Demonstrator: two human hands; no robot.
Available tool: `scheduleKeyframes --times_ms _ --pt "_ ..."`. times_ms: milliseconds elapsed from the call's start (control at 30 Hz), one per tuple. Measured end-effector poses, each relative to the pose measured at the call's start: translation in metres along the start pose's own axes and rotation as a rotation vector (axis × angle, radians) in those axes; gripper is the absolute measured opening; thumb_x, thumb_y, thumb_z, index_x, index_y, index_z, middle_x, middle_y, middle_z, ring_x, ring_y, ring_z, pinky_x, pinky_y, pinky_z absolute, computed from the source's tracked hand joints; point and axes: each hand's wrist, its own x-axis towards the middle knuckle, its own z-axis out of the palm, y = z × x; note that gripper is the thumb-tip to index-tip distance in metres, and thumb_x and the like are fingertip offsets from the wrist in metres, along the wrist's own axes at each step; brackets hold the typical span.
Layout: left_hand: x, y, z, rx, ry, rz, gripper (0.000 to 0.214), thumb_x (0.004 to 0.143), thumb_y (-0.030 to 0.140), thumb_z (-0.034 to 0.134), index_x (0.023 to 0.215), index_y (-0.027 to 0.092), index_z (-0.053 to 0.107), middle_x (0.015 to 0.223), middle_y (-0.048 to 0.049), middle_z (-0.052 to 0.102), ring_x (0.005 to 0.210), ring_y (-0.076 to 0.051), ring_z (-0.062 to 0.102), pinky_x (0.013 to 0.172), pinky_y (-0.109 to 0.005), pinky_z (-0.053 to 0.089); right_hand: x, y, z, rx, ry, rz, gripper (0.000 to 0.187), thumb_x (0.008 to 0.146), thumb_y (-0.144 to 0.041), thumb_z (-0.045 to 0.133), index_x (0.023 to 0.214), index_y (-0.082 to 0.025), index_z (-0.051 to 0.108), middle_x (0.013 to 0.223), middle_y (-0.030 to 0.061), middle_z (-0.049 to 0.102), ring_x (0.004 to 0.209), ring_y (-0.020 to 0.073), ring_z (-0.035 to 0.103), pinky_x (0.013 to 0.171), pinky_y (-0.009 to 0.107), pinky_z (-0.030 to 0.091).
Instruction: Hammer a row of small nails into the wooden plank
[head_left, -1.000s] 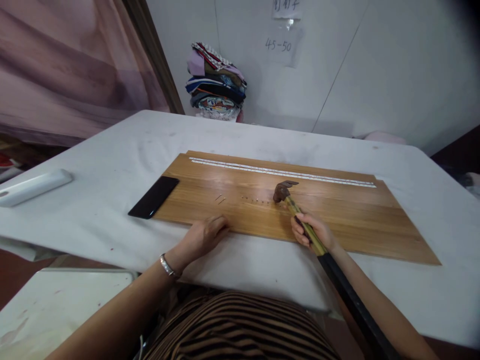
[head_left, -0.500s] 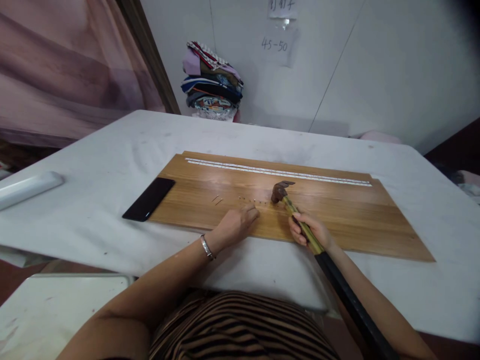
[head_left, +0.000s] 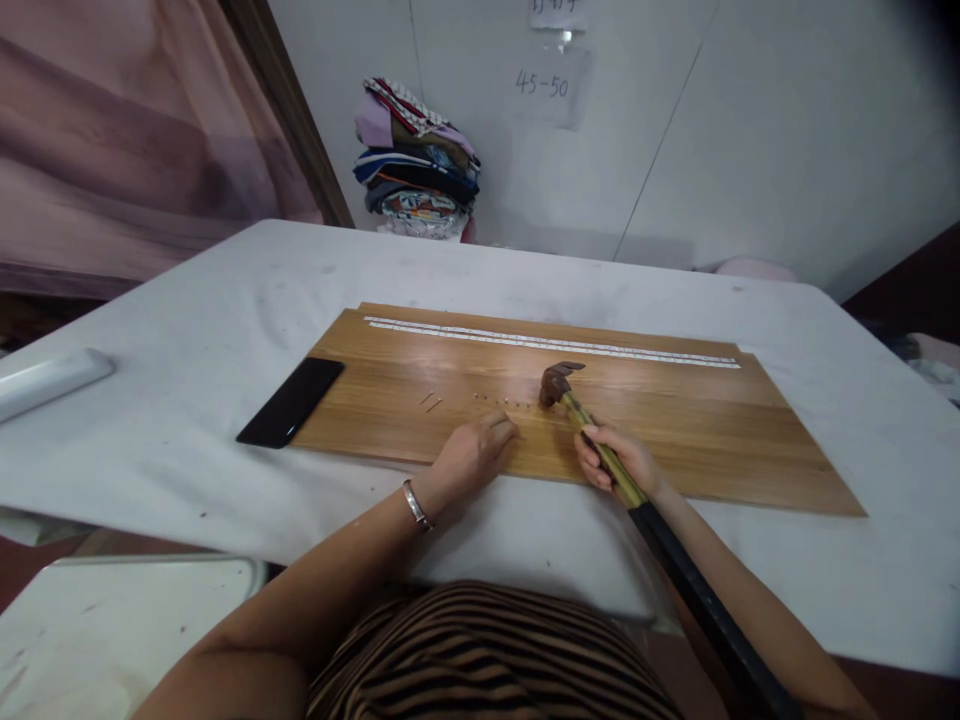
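Observation:
A long wooden board (head_left: 697, 440) lies on the white-covered table (head_left: 225, 320). My right hand (head_left: 619, 457) is closed round the handle of a claw hammer (head_left: 559, 382), whose rusty head rests on the board beside a short row of small nails (head_left: 502, 400). My left hand (head_left: 472, 452) lies on the board's near edge just below that row, fingers curled loosely, nothing visible in them. Two loose nails (head_left: 430, 402) lie to the left. A white measuring strip (head_left: 547, 342) runs along the board's far side.
A black phone (head_left: 291, 400) lies at the board's left end. A white bar-shaped object (head_left: 45, 380) sits at the table's left edge. Folded cloths (head_left: 416, 160) are stacked against the far wall. A white surface (head_left: 112, 620) stands low at my left.
My left hand slid right along the board's near edge and now rests just below the row of nails. The hammer and my right hand have stayed in place.

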Motion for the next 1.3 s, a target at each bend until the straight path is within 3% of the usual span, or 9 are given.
scheduleKeyframes --times_ms 167,467,667,1133,1300 --pt "-0.004 -0.001 -0.007 0.078 -0.021 -0.033 0.019 0.092 0.013 0.042 0.097 0.018 0.06 0.095 -0.0056 0.061 0.084 -0.015 0.059 0.073 -0.026 0.049 0.0 0.0 0.0 -0.003 -0.007 -0.013 0.025 0.08 -0.04 0.06 0.083 -0.023 0.042 0.052 -0.0093 0.049 0.029 0.0058 0.038 0.028 0.017 0.027" --pt "0.001 0.007 -0.011 0.188 -0.078 -0.036 0.018 0.088 0.007 0.044 0.08 0.017 0.057 0.086 -0.0061 0.057 0.077 -0.016 0.055 0.07 -0.028 0.048 0.0 0.002 -0.001 -0.035 -0.017 -0.022 0.026 0.082 -0.039 0.058 0.095 -0.022 0.045 0.052 -0.01 0.049 0.029 0.0062 0.038 0.028 0.017 0.025" --pt "0.008 0.015 -0.011 0.156 -0.078 -0.009 0.017 0.088 0.008 0.045 0.078 0.016 0.056 0.085 -0.0059 0.058 0.075 -0.016 0.055 0.068 -0.027 0.046 0.0 0.0 -0.001 -0.031 -0.003 -0.023 0.024 0.081 -0.04 0.06 0.083 -0.022 0.044 0.052 -0.0091 0.05 0.029 0.0063 0.039 0.028 0.017 0.028" --pt "0.014 0.022 -0.022 0.122 -0.143 -0.148 0.016 0.086 0.01 0.046 0.076 0.017 0.056 0.085 -0.0053 0.06 0.073 -0.016 0.058 0.063 -0.028 0.041 -0.001 -0.002 0.002 -0.027 0.011 -0.002 0.027 0.078 -0.04 0.061 0.088 -0.021 0.045 0.051 -0.0096 0.051 0.029 0.006 0.04 0.028 0.016 0.027" --pt "0.016 0.023 -0.021 0.076 -0.189 -0.129 0.019 0.086 0.009 0.046 0.072 0.016 0.056 0.082 -0.0051 0.061 0.073 -0.016 0.057 0.065 -0.027 0.042 -0.001 -0.002 0.001 0.001 0.007 -0.015 0.026 0.079 -0.039 0.061 0.089 -0.022 0.046 0.051 -0.0096 0.051 0.028 0.006 0.039 0.028 0.016 0.027"
